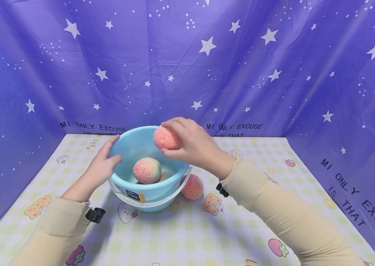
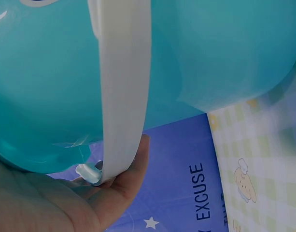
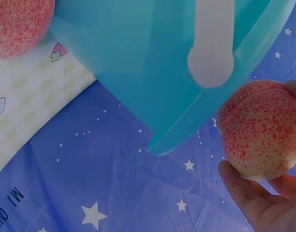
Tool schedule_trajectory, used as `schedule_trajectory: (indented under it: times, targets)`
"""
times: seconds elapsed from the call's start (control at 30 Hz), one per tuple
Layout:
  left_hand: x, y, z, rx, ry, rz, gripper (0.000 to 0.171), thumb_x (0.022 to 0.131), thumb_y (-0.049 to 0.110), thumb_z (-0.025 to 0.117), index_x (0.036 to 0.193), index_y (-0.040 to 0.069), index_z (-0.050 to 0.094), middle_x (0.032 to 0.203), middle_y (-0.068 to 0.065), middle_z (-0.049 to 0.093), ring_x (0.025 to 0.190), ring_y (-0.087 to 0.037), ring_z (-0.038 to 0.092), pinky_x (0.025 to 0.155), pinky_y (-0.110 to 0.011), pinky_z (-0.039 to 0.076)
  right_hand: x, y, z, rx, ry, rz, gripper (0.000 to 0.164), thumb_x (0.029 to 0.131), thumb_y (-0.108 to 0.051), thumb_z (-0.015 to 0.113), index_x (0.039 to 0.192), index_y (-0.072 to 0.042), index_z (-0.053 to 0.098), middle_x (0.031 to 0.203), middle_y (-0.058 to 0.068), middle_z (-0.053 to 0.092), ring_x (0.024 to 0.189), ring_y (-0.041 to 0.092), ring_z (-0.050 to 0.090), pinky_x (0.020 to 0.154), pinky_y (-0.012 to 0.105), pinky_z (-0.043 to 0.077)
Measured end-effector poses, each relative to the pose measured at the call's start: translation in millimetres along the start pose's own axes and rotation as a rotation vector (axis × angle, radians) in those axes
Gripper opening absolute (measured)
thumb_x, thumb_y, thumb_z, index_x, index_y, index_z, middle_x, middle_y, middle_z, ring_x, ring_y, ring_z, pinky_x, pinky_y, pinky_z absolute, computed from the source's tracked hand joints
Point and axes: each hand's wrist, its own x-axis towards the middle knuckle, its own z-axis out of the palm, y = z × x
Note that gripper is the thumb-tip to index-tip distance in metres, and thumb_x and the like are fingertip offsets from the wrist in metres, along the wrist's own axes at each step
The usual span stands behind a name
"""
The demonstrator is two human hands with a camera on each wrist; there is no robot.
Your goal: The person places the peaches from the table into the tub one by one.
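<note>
A light blue bucket (image 1: 165, 187) stands on the table. My left hand (image 1: 99, 166) grips its left rim, thumb over the inner side and fingers on the outside. The left wrist view has these fingers beside the white handle's (image 2: 123, 87) end. Over the right part of the bucket's mouth, my right hand (image 1: 200, 146) holds a pink speckled peach (image 1: 167, 138) between thumb and fingers. Inside the bucket lies a pink and pale yellow-green peach (image 1: 147, 170), partly covering something reddish below it. Another peach (image 1: 193, 187) rests on the table against the bucket's right side, partly hidden.
A checked cloth (image 1: 234, 236) with cartoon prints covers the table. Behind and at both sides hangs a purple curtain (image 1: 187, 66) with white stars, close to the table's far edge. The bucket's handle hangs down round its front.
</note>
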Motion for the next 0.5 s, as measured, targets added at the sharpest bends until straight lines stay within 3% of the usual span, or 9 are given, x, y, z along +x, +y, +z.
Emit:
schedule_trajectory:
  times: [0.5]
  targets:
    - [-0.3,1.3,-0.4,0.002,-0.006,-0.009,0.082,0.088,0.005,0.048,0.159,0.003,0.007,0.163,-0.028,0.011,0.146,-0.052,0.020,0.119,-0.065,0.020,2.3,-0.7,7.3,-0.022,-0.021,0.006,0.058,0.080,-0.035,0.077,0.131,-0.012,0.061,0.130,0.005,0.063,0.118,0.027,0.058,0.098,0.042,0.051]
